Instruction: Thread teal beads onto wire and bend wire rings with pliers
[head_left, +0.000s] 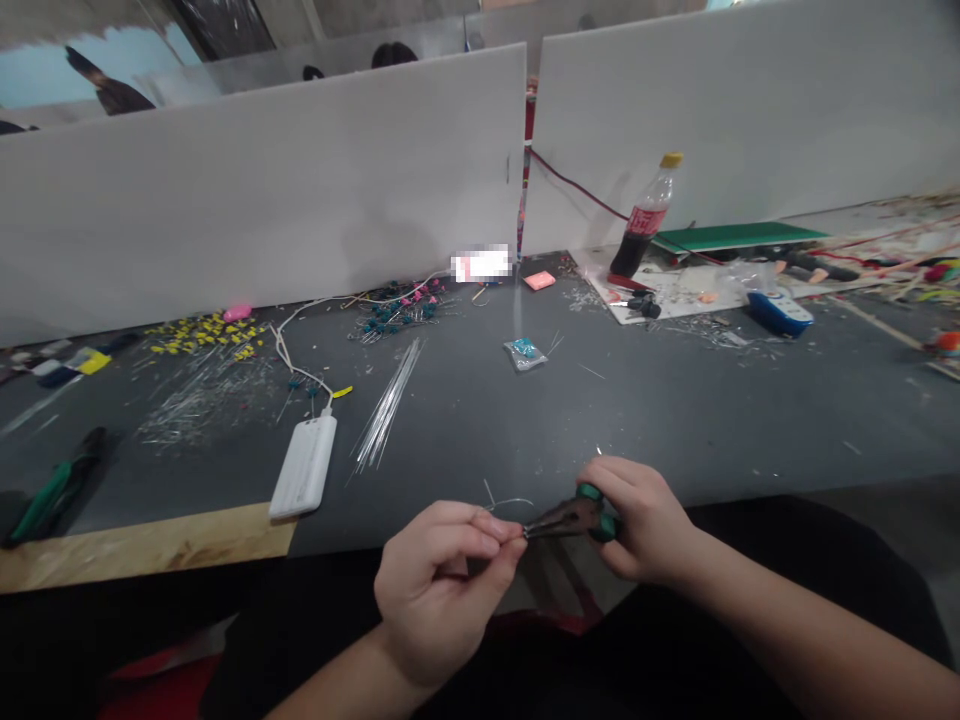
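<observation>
My right hand [643, 520] is closed round the green handles of small pliers [564, 518], whose dark jaws point left. My left hand [444, 580] pinches a thin bent wire [504, 502] between thumb and fingers, right at the plier tips. Both hands are low, at the near edge of the dark grey table [675, 410]. A bundle of straight thin wires [390, 405] lies on the table beyond my left hand.
A white power bank [304, 466] with a cable lies left of the wires. Yellow parts [202, 335], teal and pink parts [397, 310], a small bag [525, 352], a cola bottle [643, 220], another pair of green pliers [52, 490] at far left. White partitions [262, 200] stand behind.
</observation>
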